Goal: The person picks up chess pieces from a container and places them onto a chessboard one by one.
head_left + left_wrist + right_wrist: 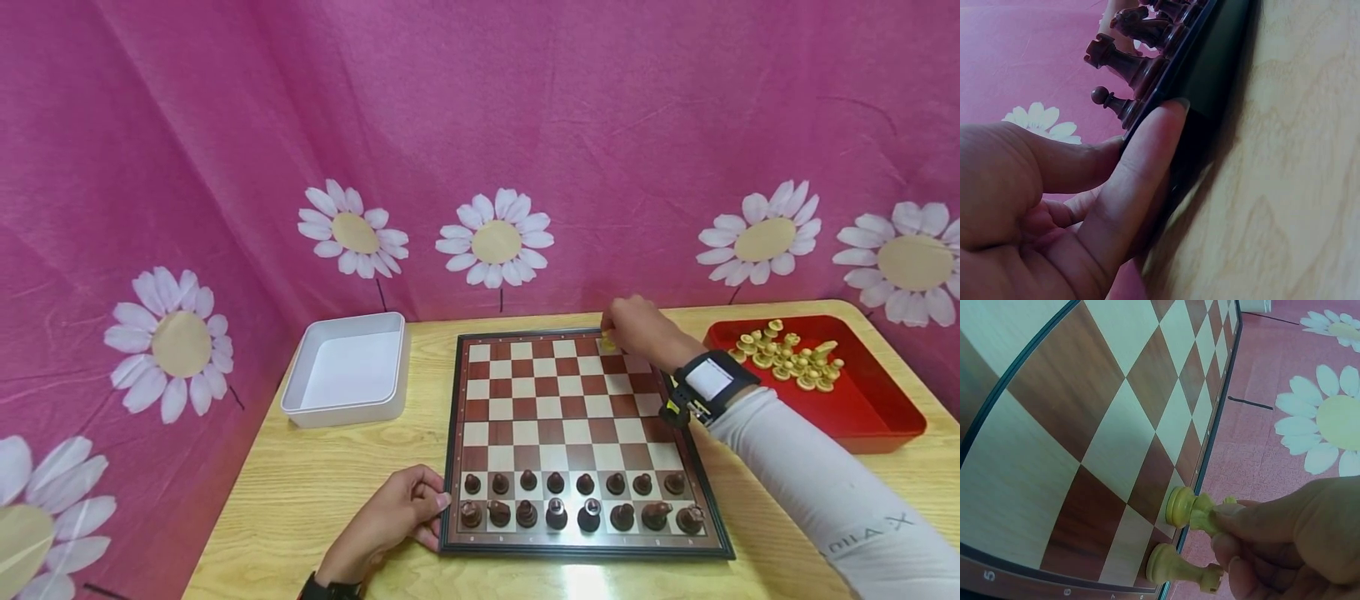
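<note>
My right hand [637, 329] pinches a cream knight [1190, 509] between thumb and fingers at the far right part of the chessboard [552, 431]. The knight's base is at a light square in the far row. A cream rook [1175, 567] stands beside it in the corner, hidden behind the hand in the head view. With thumb and fingers, my left hand [401, 510] holds the board's near left edge. Close by it in the left wrist view are a dark rook [1125, 62] and a dark pawn [1115, 105].
Dark pieces [588, 514] fill the two near rows. Right of the board, a red tray [873, 408] holds several cream pieces [787, 358]. A white box [345, 408] sits to the left on the wooden table [300, 467]. A pink flowered cloth [600, 125] hangs behind.
</note>
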`<state>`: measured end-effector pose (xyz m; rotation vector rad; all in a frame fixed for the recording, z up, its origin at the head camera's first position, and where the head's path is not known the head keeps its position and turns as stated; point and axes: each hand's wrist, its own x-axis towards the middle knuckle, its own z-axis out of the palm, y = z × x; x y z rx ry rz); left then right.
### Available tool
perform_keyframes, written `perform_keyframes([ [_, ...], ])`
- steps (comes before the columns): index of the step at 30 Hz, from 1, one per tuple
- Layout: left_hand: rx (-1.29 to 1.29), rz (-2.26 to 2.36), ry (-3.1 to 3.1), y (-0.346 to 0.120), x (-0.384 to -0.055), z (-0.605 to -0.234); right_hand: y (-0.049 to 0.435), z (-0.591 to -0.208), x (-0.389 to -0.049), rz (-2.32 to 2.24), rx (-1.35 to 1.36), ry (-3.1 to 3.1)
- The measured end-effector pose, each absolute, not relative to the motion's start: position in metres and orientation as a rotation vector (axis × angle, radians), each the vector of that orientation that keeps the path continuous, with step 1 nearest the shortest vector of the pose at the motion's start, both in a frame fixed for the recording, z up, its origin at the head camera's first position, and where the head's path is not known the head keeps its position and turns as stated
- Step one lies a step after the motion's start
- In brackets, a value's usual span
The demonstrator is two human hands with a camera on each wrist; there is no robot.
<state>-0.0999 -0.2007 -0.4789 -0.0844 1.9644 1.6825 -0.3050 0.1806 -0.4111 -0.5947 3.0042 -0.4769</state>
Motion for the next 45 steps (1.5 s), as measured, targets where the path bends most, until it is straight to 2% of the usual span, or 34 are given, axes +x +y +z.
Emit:
perform_keyframes([
  [17, -0.099, 1.671, 1.978, -0.199, -0.100, -0.478, 0.195, -0.389, -0.299, -0.474, -0.577, 3.026],
  [26, -0.091, 1.660, 1.987, -0.201, -0.100, -0.479, 0.236, -0.371, -0.295, -0.475, -0.553, 3.059],
  [45, -0.105, 1.651, 1.980, -0.197, -0.101, -0.477, 0.334, -0.358, -0.288, -0.540, -0.408, 3.098],
])
